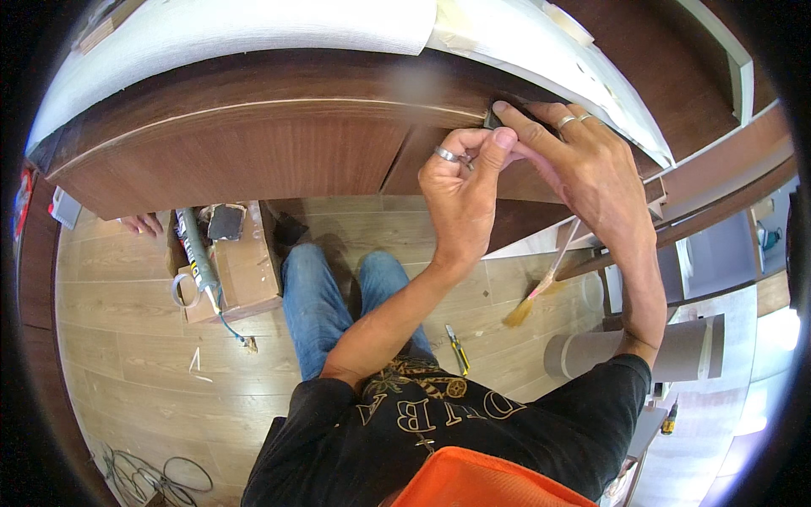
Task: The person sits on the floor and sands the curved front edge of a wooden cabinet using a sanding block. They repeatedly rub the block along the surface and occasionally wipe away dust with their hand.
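Note:
My right hand [586,149] lies over a small dark block [492,116], its fingers pressing it on the edge of a dark brown wooden counter [272,82]. Most of the block is hidden under the fingers. Close beside it, my left hand [466,171] has its thumb and index finger pinched together at the right hand's fingertips; whether something thin is between them cannot be told. A pale line [304,101] runs along the counter's front edge, ending near the block. Wood-grain cabinet fronts [253,149] stand below it.
A cardboard box [244,272] holds a sealant tube [196,253] at left; another person's hand [142,223] is near it. A utility knife [456,348] and a brush [521,310] are right of my legs. White sheeting [253,25] covers the countertop. Cables [158,475] lie behind, lower left.

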